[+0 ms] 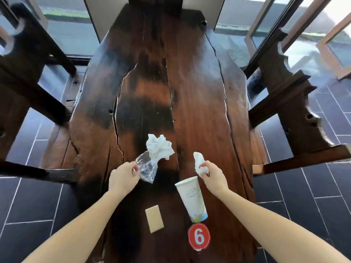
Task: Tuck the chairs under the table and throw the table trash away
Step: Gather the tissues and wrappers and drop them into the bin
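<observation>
Dark plank table (pixel 199 92) is mid-clearing: left hand (pixel 123 177) pinches a clear crinkled plastic wrapper (pixel 147 170) with white crumpled tissue (pixel 160 147), right hand (pixel 214 176) grips another white tissue wad (pixel 199 162). Next, probably, the tall white paper cup (pixel 191 200) standing nearby.

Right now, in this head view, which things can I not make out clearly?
Head view only:
Paper cup: its own wall hides its inside; print too small to read.
Left chair, right chair: blurred, cut off by the frame edges.
White tissue by the plastic wrapper that the left hand pinches: inside it or behind, unclear.
Crumpled tissue: right hand covers part.
</observation>
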